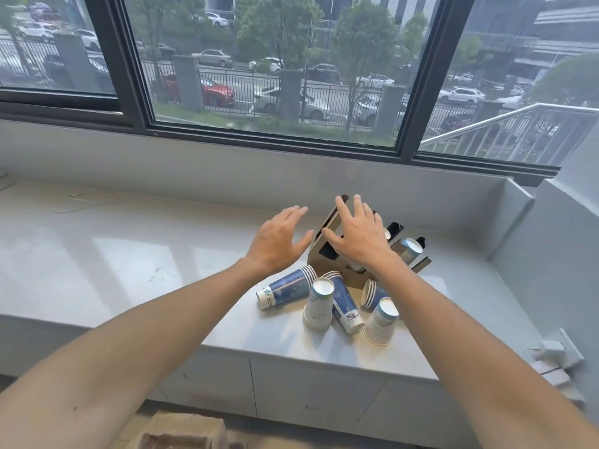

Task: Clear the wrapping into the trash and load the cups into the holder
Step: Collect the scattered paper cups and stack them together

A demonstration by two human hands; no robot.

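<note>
Both hands, the left hand [278, 242] and right hand [358, 236], spread wide and empty, reach toward the cup holder [327, 244] (partly loaded) near the counter's [129, 254] back right corner, while cup stacks [330, 303] lie ready along its front edge.

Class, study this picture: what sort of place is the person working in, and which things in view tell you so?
Probably an office or break area at street level: a long pale counter below a large window facing a road with parked cars, with stacks of paper cups and a cup holder.
</note>
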